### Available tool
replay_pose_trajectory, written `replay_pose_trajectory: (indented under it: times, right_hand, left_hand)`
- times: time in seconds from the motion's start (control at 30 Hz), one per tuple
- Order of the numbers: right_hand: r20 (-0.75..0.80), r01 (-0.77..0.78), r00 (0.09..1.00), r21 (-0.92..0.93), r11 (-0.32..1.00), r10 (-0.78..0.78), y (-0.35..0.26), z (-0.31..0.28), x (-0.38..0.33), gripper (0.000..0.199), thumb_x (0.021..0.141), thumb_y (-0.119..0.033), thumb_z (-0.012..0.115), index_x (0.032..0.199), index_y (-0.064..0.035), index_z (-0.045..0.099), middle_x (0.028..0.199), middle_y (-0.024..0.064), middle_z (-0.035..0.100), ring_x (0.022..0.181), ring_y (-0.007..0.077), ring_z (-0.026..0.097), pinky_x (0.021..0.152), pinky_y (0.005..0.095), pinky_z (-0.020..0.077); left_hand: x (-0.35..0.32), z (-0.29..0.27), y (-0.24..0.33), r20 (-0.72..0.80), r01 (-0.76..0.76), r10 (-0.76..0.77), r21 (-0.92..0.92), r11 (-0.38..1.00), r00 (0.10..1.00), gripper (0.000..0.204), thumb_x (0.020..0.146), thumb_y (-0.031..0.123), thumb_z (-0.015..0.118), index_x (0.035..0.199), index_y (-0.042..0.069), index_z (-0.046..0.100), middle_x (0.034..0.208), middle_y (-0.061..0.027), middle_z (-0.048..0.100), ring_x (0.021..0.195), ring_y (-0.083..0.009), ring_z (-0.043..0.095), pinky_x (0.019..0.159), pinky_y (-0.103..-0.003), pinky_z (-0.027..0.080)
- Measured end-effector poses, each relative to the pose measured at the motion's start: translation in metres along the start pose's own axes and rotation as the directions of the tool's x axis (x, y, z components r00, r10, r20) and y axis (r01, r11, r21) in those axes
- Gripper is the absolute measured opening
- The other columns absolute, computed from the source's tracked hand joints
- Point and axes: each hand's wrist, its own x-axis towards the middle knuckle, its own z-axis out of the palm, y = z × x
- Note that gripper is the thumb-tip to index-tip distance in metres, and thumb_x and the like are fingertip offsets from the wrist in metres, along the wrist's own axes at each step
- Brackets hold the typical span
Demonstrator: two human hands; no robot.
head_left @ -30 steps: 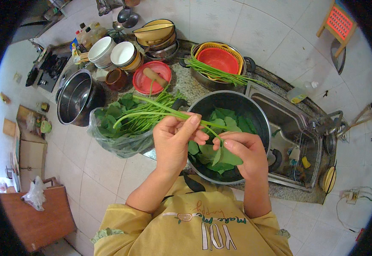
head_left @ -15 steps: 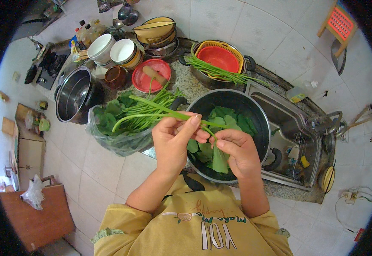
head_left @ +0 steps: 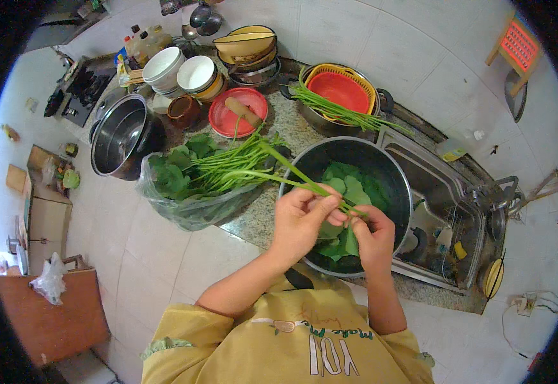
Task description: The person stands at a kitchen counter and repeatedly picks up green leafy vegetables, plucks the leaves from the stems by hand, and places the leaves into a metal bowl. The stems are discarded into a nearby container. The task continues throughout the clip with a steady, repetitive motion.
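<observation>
Over a large dark pot (head_left: 399, 182), my left hand (head_left: 311, 214) is closed around a few long green stems (head_left: 295, 171) that slant up to the left. My right hand (head_left: 371, 237) pinches the leafy end of the stems, close beside the left fingertips. A green leaf (head_left: 350, 243) hangs down below the right fingers. Inside the pot lie loose green leaves (head_left: 355, 187). To the left, a clear plastic bag (head_left: 192, 214) holds a heap of leafy greens (head_left: 240, 160) with their stems pointing right.
A metal sink (head_left: 426, 173) adjoins the pot on the right. Behind it, bare green stems (head_left: 343, 110) lie across a pot with a red basin (head_left: 337, 91). A red plate (head_left: 222, 115), stacked white bowls (head_left: 196, 73) and another dark pot (head_left: 125, 137) stand toward the back left.
Both hands have shifted right relative to the pot and drawn closer together, carrying the stems along. The leaf under my right hand shows less. The whole view has shifted slightly.
</observation>
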Motion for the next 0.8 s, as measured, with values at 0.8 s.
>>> replay_pose_trajectory:
  times: [0.8]
  right_hand:
    - [0.110, -0.046, 0.994, 0.163, 0.985, 0.029, -0.031, -0.016, 0.009, 0.014, 0.079, -0.005, 0.056, 0.091, 0.0026, 0.059, 0.085, 0.0111, 0.062, 0.079, 0.0150, 0.060, 0.070, 0.0245, 0.0463]
  left_hand:
    - [-0.009, 0.001, -0.029, 0.546, -0.403, -0.008, 0.629, 0.665, 0.838, 0.015, 0.079, 0.010, 0.054, 0.076, -0.002, 0.047, 0.070, -0.0144, 0.050, 0.060, -0.0275, 0.052, 0.055, -0.035, 0.042]
